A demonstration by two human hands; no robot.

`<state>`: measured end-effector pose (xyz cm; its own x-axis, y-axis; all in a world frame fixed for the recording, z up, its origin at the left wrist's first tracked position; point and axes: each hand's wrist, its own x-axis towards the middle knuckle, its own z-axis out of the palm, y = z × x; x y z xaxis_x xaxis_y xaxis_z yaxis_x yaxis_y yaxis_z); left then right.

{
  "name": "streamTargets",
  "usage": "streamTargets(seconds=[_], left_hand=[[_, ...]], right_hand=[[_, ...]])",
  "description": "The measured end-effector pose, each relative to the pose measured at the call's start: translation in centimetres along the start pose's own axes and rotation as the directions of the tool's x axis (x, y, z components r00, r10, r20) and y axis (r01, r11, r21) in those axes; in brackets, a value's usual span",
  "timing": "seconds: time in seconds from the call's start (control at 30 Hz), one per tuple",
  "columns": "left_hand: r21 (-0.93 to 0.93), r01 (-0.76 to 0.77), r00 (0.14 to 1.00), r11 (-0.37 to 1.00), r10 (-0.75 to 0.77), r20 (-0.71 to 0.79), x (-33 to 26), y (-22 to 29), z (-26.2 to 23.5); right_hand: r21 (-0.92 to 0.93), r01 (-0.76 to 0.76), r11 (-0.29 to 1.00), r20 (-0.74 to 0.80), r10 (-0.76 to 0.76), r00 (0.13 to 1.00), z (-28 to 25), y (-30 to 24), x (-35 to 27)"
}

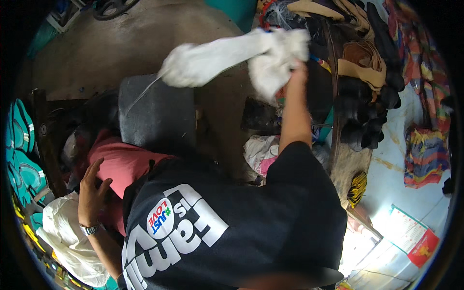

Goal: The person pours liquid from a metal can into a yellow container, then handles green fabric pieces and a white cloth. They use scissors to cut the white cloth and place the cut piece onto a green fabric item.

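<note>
My right hand [296,77] reaches far out at the upper middle, closed on a bunched white cloth [217,55]. The cloth is blurred by motion and streams out to the left, with a thin thread trailing from its far end. My left hand [92,191] is raised at the lower left, with a watch on its wrist. Its fingers are apart and nothing shows in them. It is beside my red-clad thigh [125,159] and above a white sack [72,241].
A dark grey block-like seat or box [157,113] stands ahead. Teal slippers [26,169] line the left side. At right, a bench bears black shoe-like forms [360,106] and tan strips [360,72]. Colourful fabric [425,154] hangs beyond it. A white and pink bag [261,152] lies below my right arm.
</note>
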<state>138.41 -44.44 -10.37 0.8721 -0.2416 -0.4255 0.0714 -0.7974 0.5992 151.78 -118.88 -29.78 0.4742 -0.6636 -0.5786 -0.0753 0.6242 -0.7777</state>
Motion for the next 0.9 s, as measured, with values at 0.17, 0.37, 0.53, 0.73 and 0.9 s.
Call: streamTargets(seconds=[0.17,0.37,0.53,0.73,0.9], left_hand=[[-0.105,0.072,0.997,0.992,-0.070,0.024,0.0,-0.6,2.0],[-0.181,0.079,0.996,0.980,-0.072,0.049,-0.9,0.7,3.5],[-0.042,0.123,0.987,0.992,-0.126,-0.097,-5.1,0.2,2.1],[-0.119,0.094,0.954,0.988,-0.124,-0.274,-12.4,-3.5,4.3],[-0.251,0.066,0.917,0.966,-0.158,-0.367,-20.1,-5.6,7.5]], right_hand=[[-0.522,0.393,0.757,-0.432,-0.632,0.643,-4.7,-3.7,7.0],[-0.563,0.001,0.827,0.075,0.050,0.996,5.1,19.1,-7.8],[-0.533,0.520,0.667,0.519,-0.227,0.824,16.3,28.9,-22.2],[-0.041,0.893,0.448,0.864,-0.433,0.257,25.6,24.8,-31.8],[-0.044,0.652,0.757,0.968,-0.129,0.215,27.9,25.7,-44.8]])
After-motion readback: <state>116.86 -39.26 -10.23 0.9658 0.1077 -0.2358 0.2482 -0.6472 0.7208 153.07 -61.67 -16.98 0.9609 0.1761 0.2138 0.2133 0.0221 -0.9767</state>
